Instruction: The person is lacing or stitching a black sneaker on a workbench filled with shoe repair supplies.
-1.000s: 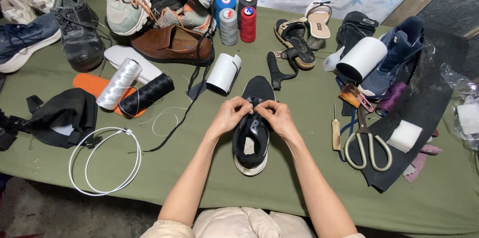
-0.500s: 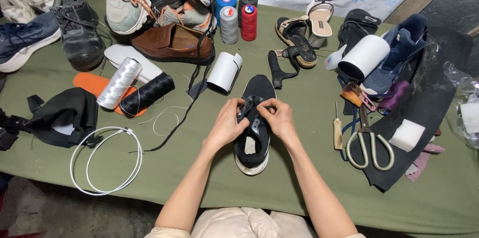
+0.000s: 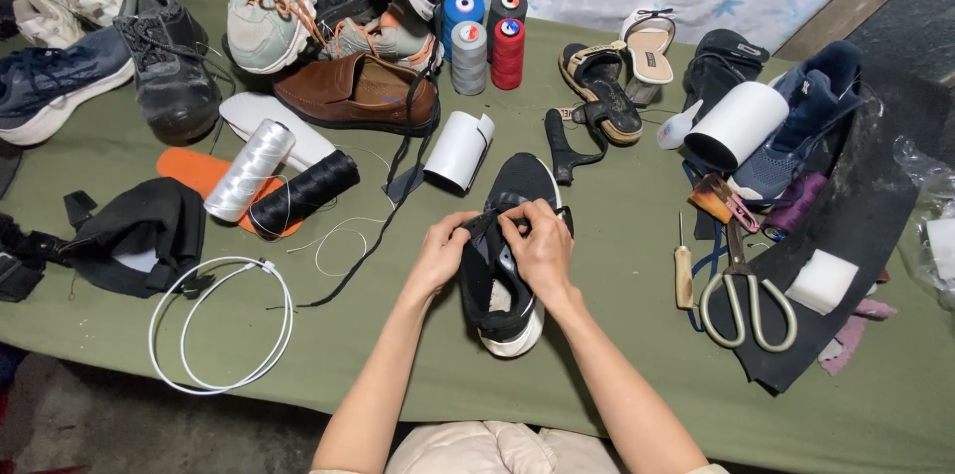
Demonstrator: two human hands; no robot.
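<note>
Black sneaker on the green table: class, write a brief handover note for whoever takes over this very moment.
Left hand: on the black sneaker, gripping its left side by the opening.
Right hand: fingers pinch the upper at the tongue area.
Sneaker lies sole down on the green table, toe pointing away.
Scissors and awl lie to the right, untouched; black thread spool to the left.
Done: no finished stitching visible.
Left: work on the upper remains in hand.

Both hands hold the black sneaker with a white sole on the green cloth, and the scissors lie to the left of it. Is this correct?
Not quite. In the head view the metal scissors lie to the right of the black sneaker with a white sole, not the left. Both the left hand and right hand do hold it on the green cloth.
</note>
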